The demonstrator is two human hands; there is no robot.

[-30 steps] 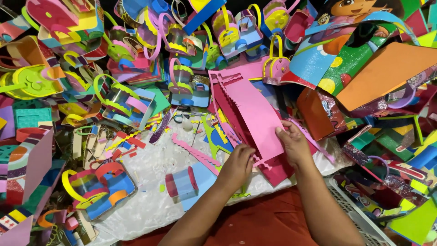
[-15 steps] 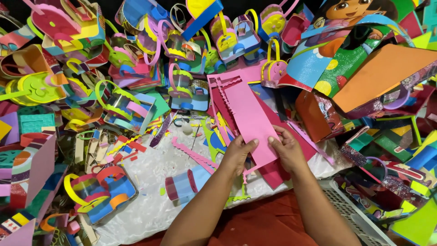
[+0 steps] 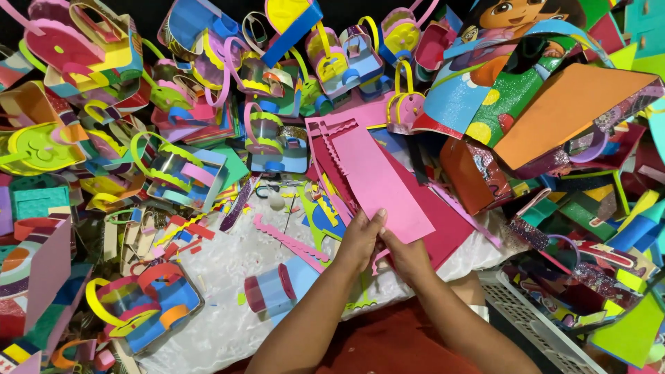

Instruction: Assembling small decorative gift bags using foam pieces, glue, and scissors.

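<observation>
My left hand and my right hand meet at the near end of a stack of pink and red foam sheets with scalloped edges. The left thumb presses on the top pink sheet. The right hand grips the stack's lower edge from underneath, partly hidden by the sheets. The stack slants away from me over a white cloth. A pink scalloped strip lies on the cloth just left of my hands.
Many small foam baskets with handles crowd the left and back. A blue-and-pink roll lies near my left forearm. Large foam sheets, orange and glittered, pile up at right. A white plastic crate sits at lower right.
The pink sheets have been squared into a tighter stack and my two hands have come together at its near end; the right hand slid from on top to the lower edge.
</observation>
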